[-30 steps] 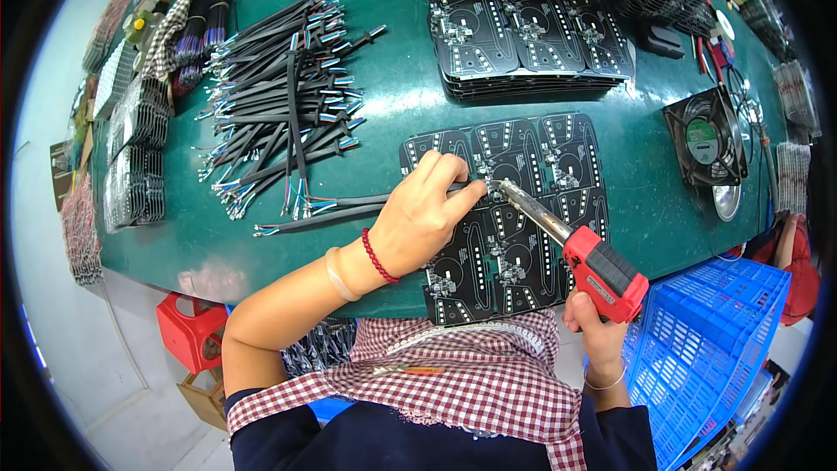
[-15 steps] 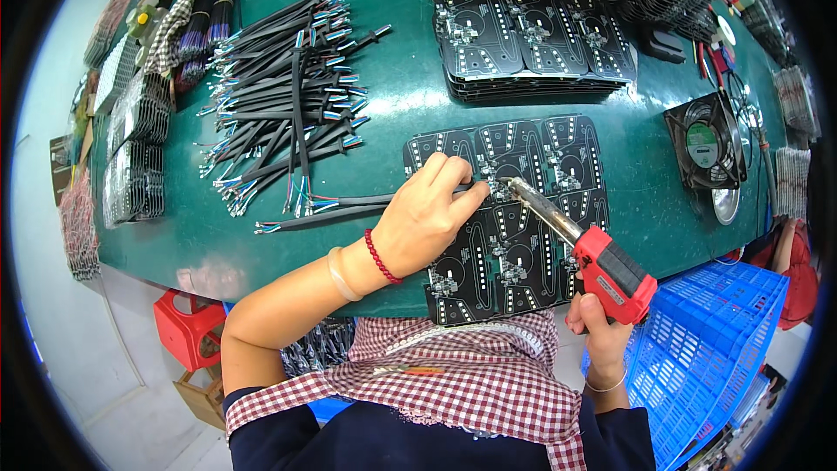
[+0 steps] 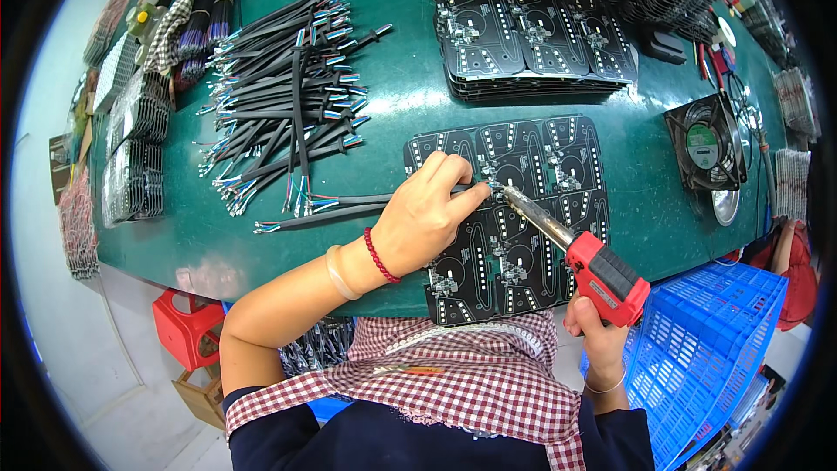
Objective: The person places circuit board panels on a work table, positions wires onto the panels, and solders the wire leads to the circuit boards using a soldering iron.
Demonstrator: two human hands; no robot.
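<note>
My left hand (image 3: pixel 427 214) is closed in a pinch on a black-sleeved cable (image 3: pixel 353 210), its thin coloured wires touching down near the middle of a black circuit board panel (image 3: pixel 475 266). A second black cable lies just below it, partly under my wrist. In my right hand (image 3: pixel 595 336) is a red and black soldering gun (image 3: pixel 610 277), gripped by its handle. Its metal barrel slants up and left, and the tip meets the board right beside the wire ends. The exact contact is too small to make out.
A heap of black cables (image 3: pixel 279 96) lies on the green table (image 3: pixel 384 61) at left. Stacked circuit boards (image 3: pixel 536 35) stand at the back, with a black fan (image 3: pixel 704 141) to the right. A blue crate (image 3: pixel 711 323) is at lower right, a red stool (image 3: pixel 186 327) at lower left.
The soldering gun has shifted slightly left and down, bringing its tip closer to the fingers of my left hand. My left hand has barely moved and keeps its pinch.
</note>
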